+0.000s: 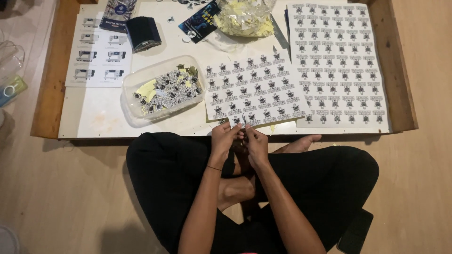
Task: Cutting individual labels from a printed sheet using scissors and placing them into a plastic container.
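Observation:
My left hand (224,136) and my right hand (255,141) meet at the near edge of a low table, fingers pinched together on a small black-and-white sticker piece (240,123). Just beyond them lies a partly cut sticker sheet (254,87) with rows of small printed stickers. A larger full sticker sheet (336,61) lies to its right. A clear plastic tub (160,89) holding several cut stickers and yellow backing scraps stands to the left of my hands. My crossed legs in black trousers fill the lower view.
The white table top has a raised wooden rim (400,70). At the back are a clear bag of yellow scraps (245,19), a dark pouch (143,33), a dark printed card (200,21) and a printed paper sheet (96,51). Wooden floor surrounds me.

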